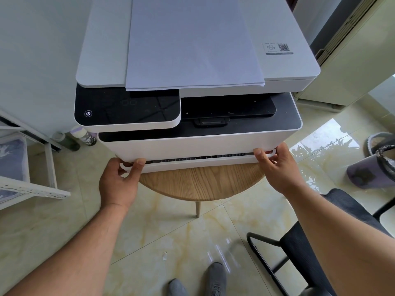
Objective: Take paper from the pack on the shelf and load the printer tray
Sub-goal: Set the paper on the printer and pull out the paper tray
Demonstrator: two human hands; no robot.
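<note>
A white printer (192, 142) with a black control panel stands on a round wooden table (201, 182). A stack of white paper (192, 43) lies flat on the printer's lid. The printer tray (198, 162) at the bottom front is slightly out, showing a thin dark slot. My left hand (119, 180) grips the tray's left front corner, thumb on top. My right hand (275, 165) grips its right front corner the same way.
A white shelf unit (32, 184) stands at the left, with two bottles (85, 135) on the floor behind it. A black chair (342, 221) is at the lower right, a bin (376, 163) at the right, a cabinet (352, 60) at the back right.
</note>
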